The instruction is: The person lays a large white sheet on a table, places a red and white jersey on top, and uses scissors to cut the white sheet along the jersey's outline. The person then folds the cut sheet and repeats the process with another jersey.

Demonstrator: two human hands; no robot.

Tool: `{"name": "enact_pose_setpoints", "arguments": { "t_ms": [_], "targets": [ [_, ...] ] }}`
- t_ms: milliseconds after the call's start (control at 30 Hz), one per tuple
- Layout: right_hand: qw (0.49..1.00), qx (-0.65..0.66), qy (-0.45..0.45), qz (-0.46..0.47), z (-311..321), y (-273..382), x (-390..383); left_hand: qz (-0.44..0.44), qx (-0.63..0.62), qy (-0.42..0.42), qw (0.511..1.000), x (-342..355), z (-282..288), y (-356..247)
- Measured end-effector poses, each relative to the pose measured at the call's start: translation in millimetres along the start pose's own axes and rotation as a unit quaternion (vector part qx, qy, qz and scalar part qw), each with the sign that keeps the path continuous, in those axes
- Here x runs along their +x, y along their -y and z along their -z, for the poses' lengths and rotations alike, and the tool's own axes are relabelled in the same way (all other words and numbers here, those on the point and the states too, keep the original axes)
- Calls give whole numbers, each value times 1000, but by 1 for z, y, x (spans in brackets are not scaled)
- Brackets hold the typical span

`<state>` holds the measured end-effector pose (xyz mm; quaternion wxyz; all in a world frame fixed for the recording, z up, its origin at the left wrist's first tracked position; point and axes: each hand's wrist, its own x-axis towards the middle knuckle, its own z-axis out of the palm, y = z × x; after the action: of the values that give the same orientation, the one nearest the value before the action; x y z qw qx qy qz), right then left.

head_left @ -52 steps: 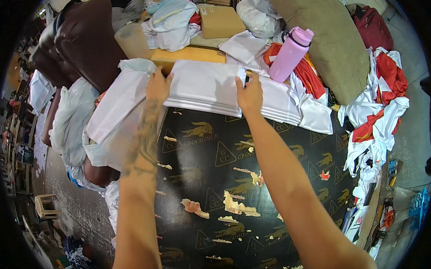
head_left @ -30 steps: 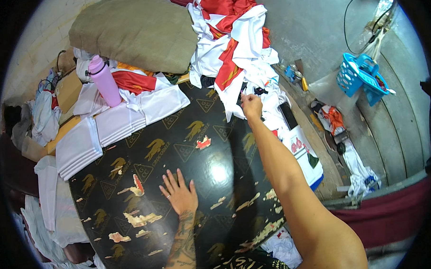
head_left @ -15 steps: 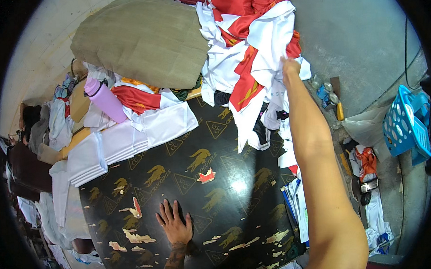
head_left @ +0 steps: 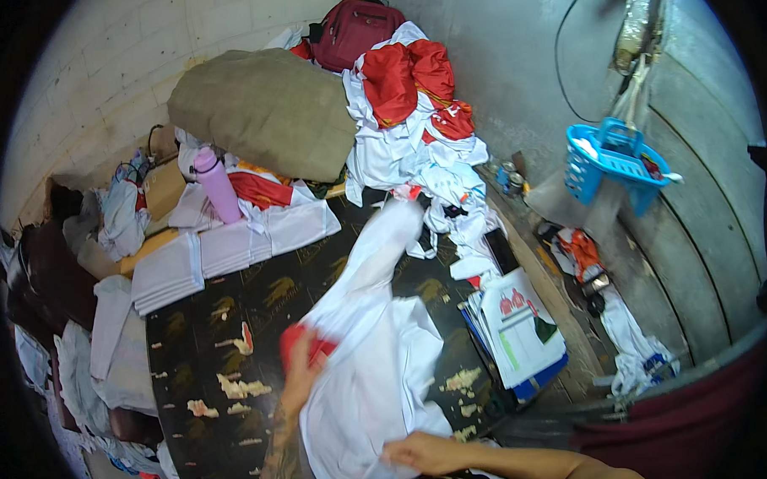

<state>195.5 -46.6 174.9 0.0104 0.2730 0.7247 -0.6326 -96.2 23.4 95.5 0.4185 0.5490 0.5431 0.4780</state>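
Observation:
A white garment with a red patch spreads in front of me across the dark table, its far end raised and blurred by motion. My left hand is closed on the garment beside the red patch; its fingers are partly smeared. At the near edge, my right hand is closed round a fold of the same white cloth. Beyond the garment lies a heap of white and red clothes. Folded white cloths are stacked along the table's far left side.
An olive cushion-like bundle lies at the back, with a dark red bag behind it. A purple bottle stands by the folded cloths. Papers lie at the table's right edge; a blue basket hangs beyond.
My right hand has come from the far heap back to the near edge, bringing the white garment over the table. My left hand has lifted off the tabletop and closed on it.

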Motion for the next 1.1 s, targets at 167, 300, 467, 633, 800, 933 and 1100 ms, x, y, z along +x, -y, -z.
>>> {"name": "enact_pose_setpoints", "arguments": {
  "t_ms": [167,300,467,633,800,933,1100],
  "targets": [
    [926,-92,-363,39,50,113,-56,108,8,487,867,-152,-20,-113],
    [935,-279,-215,37,36,155,-51,-64,221,11,973,-192,96,-139],
    [812,-513,-272,52,30,212,3,-168,293,-52,940,-192,238,-201],
    [915,53,-247,314,21,264,6,-60,180,-163,968,-218,297,-275],
    [838,-381,-278,275,-8,255,-7,-105,364,-268,886,-285,336,-260],
    [883,-346,-254,191,-50,232,-28,-153,488,-484,710,-364,336,-228],
    [917,-218,-5,335,-144,169,-49,-44,172,-746,641,-400,284,-135]
  ]
}}
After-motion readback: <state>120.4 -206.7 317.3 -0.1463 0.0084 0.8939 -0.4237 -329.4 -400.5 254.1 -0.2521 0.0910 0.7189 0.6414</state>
